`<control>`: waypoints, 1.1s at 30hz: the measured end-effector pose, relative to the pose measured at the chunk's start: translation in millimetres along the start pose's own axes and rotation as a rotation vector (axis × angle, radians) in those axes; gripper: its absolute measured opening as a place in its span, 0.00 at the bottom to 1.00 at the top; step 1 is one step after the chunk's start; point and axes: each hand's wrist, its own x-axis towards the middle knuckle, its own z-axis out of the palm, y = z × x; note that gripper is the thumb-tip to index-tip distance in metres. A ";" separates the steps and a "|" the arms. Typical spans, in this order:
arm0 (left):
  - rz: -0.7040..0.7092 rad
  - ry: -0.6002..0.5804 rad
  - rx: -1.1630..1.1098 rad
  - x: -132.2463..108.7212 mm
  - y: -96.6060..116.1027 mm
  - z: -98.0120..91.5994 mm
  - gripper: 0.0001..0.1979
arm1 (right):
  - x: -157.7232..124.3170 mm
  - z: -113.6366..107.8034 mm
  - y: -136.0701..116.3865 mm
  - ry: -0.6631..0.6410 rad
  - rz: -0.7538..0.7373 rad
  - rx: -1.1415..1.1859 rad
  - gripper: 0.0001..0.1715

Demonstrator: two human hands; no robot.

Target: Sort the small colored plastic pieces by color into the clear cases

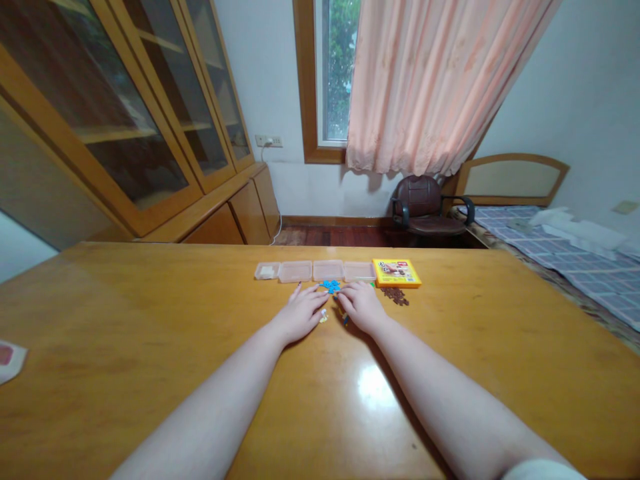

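Note:
My left hand (pixel 303 315) lies low over the wooden table (pixel 150 333), fingers stretched out and apart, nothing visible in them. Near its thumb is a small white and pale-yellow piece (pixel 323 316). Bright blue small pieces (pixel 331 286) form a loose pile just beyond and between both hands. My right hand (pixel 362 305) is curled with its fingers bent down; what they close on is too small and hidden to name. Below its thumb, a small blue and yellow bit (pixel 345 320) shows partly. Brown small pieces (pixel 396 296) lie in a heap right of this hand.
Several shallow clear plastic trays, among them a middle one (pixel 295 271), stand in a row beyond the hands. A yellow box (pixel 397 273) with a printed picture sits at their right end. At the left table edge is a white object (pixel 11 361). An office chair (pixel 425 207) stands behind the table.

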 end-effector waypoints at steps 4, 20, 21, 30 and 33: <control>-0.078 0.039 0.009 -0.6 -2.6 -2.5 0.21 | -1.0 -2.8 2.2 0.009 0.055 -0.047 0.23; 0.006 0.020 -0.022 -2.4 5.9 -5.5 0.17 | 1.0 0.0 0.6 0.006 0.238 -0.033 0.16; 0.022 -0.001 -0.028 -2.4 7.7 -5.4 0.17 | 1.2 -0.1 0.0 -0.011 0.248 -0.036 0.17; 0.008 -0.051 0.017 -2.8 6.8 -1.7 0.21 | 0.6 -1.4 5.2 0.045 0.225 0.147 0.16; -0.003 -0.020 0.028 -3.5 6.0 -3.0 0.20 | -3.0 -6.9 11.8 0.075 0.171 0.305 0.14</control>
